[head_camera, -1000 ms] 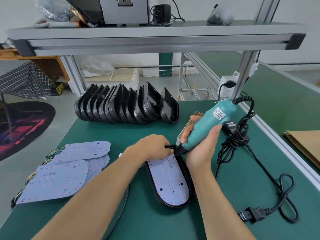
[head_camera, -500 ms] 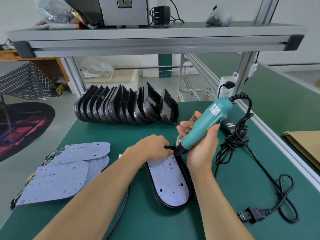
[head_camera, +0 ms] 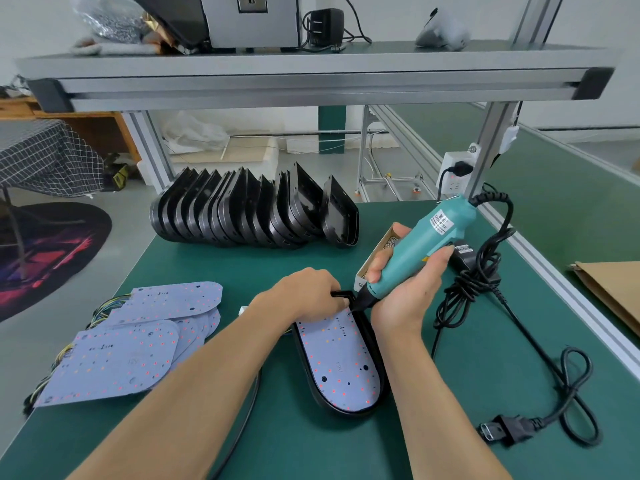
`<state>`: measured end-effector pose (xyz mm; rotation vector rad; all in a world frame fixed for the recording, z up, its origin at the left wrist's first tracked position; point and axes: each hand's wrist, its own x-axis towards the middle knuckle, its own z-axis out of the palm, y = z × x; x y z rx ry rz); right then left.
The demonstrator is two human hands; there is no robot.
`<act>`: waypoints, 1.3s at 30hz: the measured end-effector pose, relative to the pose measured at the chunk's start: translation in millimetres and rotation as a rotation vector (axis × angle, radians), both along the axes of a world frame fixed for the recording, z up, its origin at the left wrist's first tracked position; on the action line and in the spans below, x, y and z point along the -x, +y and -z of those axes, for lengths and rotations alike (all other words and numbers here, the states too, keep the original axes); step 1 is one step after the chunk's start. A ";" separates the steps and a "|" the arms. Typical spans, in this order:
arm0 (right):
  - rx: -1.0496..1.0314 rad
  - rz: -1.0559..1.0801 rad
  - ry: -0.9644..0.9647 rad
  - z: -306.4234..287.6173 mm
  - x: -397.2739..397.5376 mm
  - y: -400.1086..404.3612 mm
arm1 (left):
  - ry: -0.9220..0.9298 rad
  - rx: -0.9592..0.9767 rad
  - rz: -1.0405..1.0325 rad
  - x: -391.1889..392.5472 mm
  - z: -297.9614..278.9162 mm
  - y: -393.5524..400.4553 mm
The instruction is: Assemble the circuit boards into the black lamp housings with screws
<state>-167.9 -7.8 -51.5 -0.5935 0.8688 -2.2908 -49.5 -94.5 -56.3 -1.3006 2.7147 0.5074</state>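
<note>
Circuit board (head_camera: 341, 365) sits in black housing (head_camera: 375, 344) at mid-bench. My left hand (head_camera: 304, 299) grips the housing's far rim; right hand (head_camera: 405, 289) wraps the electric screwdriver (head_camera: 415, 252), tip on the board's top corner. Board looks thin, light, fragile: I'd hold by the stiff housing rim.

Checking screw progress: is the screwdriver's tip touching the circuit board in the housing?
Touching. In the head view the electric screwdriver's black tip meets the circuit board's far corner.

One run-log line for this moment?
right hand: grips screwdriver, tip on circuit board | left hand: holds housing far end
</note>
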 end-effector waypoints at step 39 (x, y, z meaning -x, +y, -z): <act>-0.145 0.073 0.278 -12.3 1.0 3.3 | -0.003 -0.026 -0.021 -1.3 -0.7 2.2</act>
